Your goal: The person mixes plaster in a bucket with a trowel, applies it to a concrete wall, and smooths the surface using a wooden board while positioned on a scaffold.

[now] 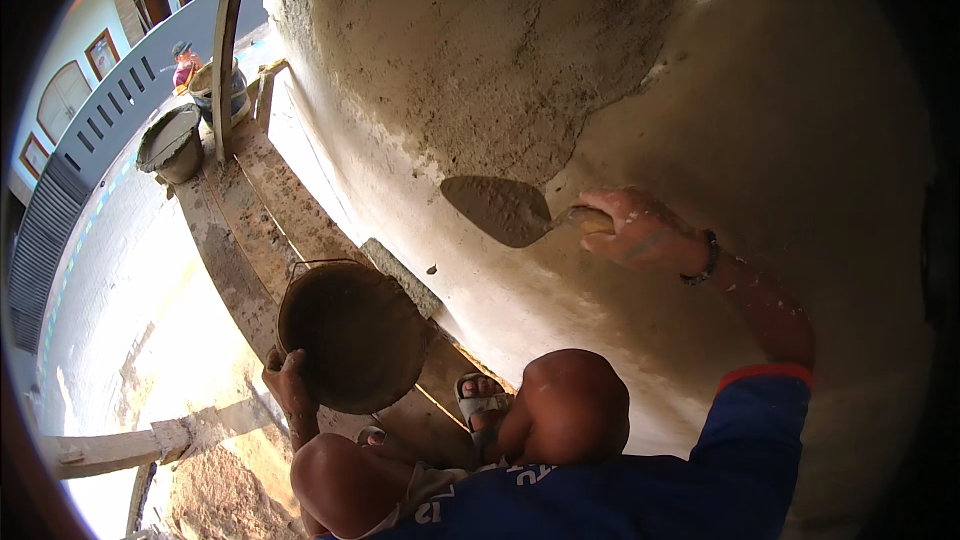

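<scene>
My right hand (640, 228) is closed round the handle of a trowel (497, 210), whose mortar-smeared blade lies close to the wall (520, 60). The blade sits by the lower edge of a rough, darker patch of mortar; smoother plaster surrounds it. Whether the blade touches the wall I cannot tell. On the left, my left hand (288, 380) grips the rim of a dark bucket (352, 338), tilted so that its inside faces me. Its wire handle stands up at the far side. A crumb of mortar (431, 269) shows between bucket and wall.
I squat on scaffold planks (235, 230) spattered with mortar. Farther along stand a bucket full of grey mortar (172, 145) and another bucket (222, 90), beside an upright pole (230, 50). A person (184, 65) is beyond them. A wooden beam (120, 448) juts out at lower left, above the ground.
</scene>
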Demonstrator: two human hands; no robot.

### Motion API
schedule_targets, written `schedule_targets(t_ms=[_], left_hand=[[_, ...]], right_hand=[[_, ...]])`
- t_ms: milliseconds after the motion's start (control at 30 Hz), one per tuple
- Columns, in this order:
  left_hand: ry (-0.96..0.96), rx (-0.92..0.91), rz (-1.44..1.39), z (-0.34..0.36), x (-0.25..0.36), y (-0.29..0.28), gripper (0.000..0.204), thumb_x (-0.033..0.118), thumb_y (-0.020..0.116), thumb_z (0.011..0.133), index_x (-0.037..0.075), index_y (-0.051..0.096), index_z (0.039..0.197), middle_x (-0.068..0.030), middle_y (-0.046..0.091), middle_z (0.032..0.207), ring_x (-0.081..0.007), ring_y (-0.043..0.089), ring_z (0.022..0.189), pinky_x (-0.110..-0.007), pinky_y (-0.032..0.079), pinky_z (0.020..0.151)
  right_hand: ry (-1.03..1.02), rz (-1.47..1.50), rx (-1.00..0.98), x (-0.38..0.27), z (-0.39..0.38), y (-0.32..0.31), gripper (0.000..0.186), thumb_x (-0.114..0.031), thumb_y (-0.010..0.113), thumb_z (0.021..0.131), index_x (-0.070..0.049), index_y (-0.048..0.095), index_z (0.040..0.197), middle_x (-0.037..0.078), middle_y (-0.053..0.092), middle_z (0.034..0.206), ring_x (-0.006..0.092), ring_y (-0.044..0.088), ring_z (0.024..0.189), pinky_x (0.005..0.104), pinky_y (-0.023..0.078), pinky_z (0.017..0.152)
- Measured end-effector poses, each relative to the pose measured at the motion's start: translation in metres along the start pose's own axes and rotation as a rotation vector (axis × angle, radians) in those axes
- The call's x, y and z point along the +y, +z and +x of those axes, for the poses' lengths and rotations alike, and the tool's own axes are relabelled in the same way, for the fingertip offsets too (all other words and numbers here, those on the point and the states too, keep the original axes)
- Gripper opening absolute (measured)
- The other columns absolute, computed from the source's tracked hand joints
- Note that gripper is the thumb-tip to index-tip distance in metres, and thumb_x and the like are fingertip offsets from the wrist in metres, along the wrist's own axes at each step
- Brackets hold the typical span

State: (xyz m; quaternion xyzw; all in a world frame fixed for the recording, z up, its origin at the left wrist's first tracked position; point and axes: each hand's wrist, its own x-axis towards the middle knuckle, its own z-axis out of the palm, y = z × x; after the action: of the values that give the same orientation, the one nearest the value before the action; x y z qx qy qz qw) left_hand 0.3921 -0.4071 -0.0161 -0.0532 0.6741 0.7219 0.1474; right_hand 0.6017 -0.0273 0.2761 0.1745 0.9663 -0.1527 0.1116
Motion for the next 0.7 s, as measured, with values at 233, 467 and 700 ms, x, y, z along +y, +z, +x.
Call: schedule_targets(t_ms=[233,467,700], left_hand=[[0.131,0.016,0.298,-0.009,0.036,0.006,0.022,0.007,0.062,0.069,-0.003,0.058,0.088,-0.0043,0.058,0.078,-0.0149,0.051,0.069,-0.029,0.045,0.068],[0.212,-0.006,0.262,-0.015,0.022,0.026,0.028,0.006,0.063,0.064,-0.006,0.06,0.089,-0.0089,0.058,0.089,-0.0186,0.056,0.08,-0.029,0.046,0.076],[0.348,-0.085,0.348,-0.022,0.046,0.04,0.022,0.005,0.063,0.062,-0.006,0.058,0.081,-0.0081,0.055,0.089,-0.0179,0.054,0.08,-0.028,0.045,0.074]], right_hand=[[-0.429,-0.264,-0.009,-0.046,0.073,0.159,0.033,-0.015,0.057,0.079,-0.003,0.056,0.11,0.021,0.058,0.086,0.0331,0.061,0.078,0.0437,0.052,0.065],[-0.51,-0.558,0.226,-0.078,0.13,0.233,0.017,-0.014,0.06,0.076,-0.005,0.061,0.09,0.015,0.062,0.072,0.0297,0.064,0.072,0.0387,0.052,0.061],[-0.483,-0.024,-0.278,-0.069,0.116,0.292,0.022,-0.017,0.057,0.082,-0.006,0.061,0.101,0.019,0.066,0.08,0.0382,0.066,0.076,0.0476,0.054,0.067]])
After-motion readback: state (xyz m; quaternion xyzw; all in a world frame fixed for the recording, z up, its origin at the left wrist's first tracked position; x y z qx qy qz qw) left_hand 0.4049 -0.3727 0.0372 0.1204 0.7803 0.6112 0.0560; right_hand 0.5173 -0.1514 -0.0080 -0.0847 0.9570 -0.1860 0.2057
